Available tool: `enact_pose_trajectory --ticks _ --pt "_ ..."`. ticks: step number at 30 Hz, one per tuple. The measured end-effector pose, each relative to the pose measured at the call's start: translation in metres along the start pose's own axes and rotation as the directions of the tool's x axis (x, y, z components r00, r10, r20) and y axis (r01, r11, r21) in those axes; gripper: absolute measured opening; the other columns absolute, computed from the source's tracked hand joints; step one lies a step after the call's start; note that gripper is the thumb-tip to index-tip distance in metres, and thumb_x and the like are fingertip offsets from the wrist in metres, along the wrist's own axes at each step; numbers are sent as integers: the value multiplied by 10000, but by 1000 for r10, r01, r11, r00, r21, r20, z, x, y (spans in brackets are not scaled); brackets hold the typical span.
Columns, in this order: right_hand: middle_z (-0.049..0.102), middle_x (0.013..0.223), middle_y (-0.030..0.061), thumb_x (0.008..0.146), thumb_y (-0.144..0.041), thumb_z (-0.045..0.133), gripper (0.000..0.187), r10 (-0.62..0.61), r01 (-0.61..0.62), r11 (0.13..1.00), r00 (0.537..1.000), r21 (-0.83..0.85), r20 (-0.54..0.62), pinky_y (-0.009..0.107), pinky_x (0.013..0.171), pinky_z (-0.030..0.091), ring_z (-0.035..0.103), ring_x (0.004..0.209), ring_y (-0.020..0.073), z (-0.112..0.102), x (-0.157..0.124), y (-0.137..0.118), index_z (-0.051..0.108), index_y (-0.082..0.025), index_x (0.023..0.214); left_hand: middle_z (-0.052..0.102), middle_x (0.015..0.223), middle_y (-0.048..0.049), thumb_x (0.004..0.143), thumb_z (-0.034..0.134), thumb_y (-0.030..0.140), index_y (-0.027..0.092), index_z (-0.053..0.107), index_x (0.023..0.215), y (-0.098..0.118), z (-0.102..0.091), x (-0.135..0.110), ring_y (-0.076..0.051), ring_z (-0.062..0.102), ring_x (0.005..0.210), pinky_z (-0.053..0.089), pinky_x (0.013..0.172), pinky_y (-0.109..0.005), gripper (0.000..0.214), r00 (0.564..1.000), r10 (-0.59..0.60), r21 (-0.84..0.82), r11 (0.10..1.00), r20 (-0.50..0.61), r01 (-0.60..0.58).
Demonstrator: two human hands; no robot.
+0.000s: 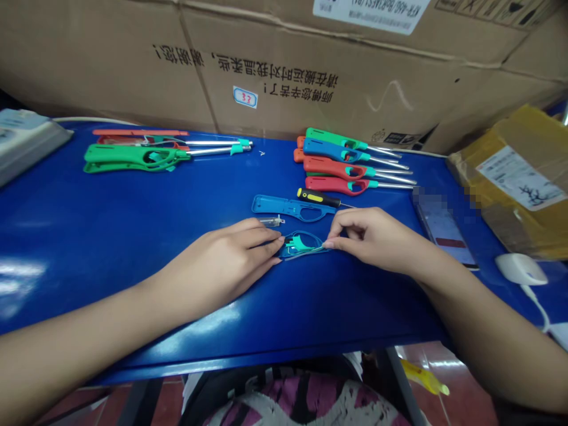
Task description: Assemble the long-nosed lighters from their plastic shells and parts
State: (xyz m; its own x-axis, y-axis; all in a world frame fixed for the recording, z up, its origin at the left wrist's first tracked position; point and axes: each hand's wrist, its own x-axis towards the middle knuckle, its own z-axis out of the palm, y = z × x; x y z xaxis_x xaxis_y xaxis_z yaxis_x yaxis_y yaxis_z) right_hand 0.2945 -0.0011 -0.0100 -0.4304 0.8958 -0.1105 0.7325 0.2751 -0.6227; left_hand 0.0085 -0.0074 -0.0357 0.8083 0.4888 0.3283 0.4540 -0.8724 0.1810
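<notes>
A blue lighter shell half [306,236] lies low on the blue table with a turquoise trigger [298,243] set in it. My left hand [226,257] covers its left end, the fingers closed and pressed on it. At the other end, my right hand [361,239] pinches a thin pale wire [306,254] between thumb and index finger. Just behind sits a second blue shell half [288,207], its inner side up. A small clear tank with a metal valve [271,222] shows partly past my left fingers. A black-and-yellow screwdriver [317,196] rests by the second half.
Several long-nosed lighters [337,168] are stacked at the back right. Opened green and orange lighters [137,157] lie at the back left. A cardboard box [275,65] walls off the far edge. A phone [444,228], white charger [521,269] and taped parcel [510,177] occupy the right.
</notes>
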Motion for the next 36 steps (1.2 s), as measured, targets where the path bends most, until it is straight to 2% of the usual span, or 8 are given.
enact_pose_trajectory --ticks 8,12,17,24,28,31,34,36 --pt "484 532 -59 879 -280 660 167 10 -10 998 1000 -69 1 247 541 311 416 498 95 0 -1 -4 664 -199 733 733 1164 -119 1047 483 267 119 732 1160 3 -3 8 -262 681 1059 626 897 -419 310 1000 10 21 1000 25 -11" --pt "451 530 -64 874 -317 666 184 35 -35 999 999 -19 -10 248 527 311 395 500 97 -2 -1 -3 675 -192 739 736 1172 -127 1036 513 285 98 716 1191 -2 -2 7 -273 688 1068 617 923 -434 317 1000 12 64 998 -25 -10" --pt "434 533 -69 878 -358 669 208 36 -36 999 999 10 4 248 530 307 384 501 95 -1 1 -2 692 -189 760 738 1163 -131 1023 543 305 115 720 1200 -9 0 5 -265 693 1066 609 927 -430 314 999 4 26 1000 -55 -3" --pt "579 623 -29 881 -327 682 184 0 -5 995 999 -97 -48 250 566 322 437 533 100 2 4 1 696 -193 756 730 1145 -126 1034 512 296 127 745 1141 -6 1 6 -262 681 1035 610 881 -416 307 1000 -23 26 999 -20 24" --pt "593 642 -20 892 -337 683 191 -64 52 988 995 -148 -81 254 585 342 474 563 114 -1 4 4 692 -194 765 725 1179 -133 1031 520 285 130 721 1198 -5 -3 6 -263 677 1077 592 925 -417 304 1000 -8 16 1000 -23 8" --pt "655 781 17 932 -310 645 151 -174 153 964 981 -219 -82 260 639 398 568 676 138 -2 1 2 691 -193 848 728 1184 -123 1010 569 289 143 699 1244 -8 -10 7 -242 677 1078 571 955 -392 305 996 -26 -55 998 -87 21" --pt "682 995 57 962 -278 607 105 -273 234 937 954 -259 -124 280 732 465 639 848 168 2 -2 -2 671 -209 1008 739 1103 -109 998 579 296 147 711 1215 -14 -17 10 -239 672 1004 567 899 -394 294 981 -110 -42 994 -159 105" --pt "675 1072 68 970 -294 606 130 -331 292 924 934 -247 -135 298 787 492 649 929 181 6 -3 -4 653 -222 1069 731 1040 -100 993 578 321 152 727 1157 -19 -20 11 -247 657 960 558 865 -411 279 970 -189 -15 982 -154 189"
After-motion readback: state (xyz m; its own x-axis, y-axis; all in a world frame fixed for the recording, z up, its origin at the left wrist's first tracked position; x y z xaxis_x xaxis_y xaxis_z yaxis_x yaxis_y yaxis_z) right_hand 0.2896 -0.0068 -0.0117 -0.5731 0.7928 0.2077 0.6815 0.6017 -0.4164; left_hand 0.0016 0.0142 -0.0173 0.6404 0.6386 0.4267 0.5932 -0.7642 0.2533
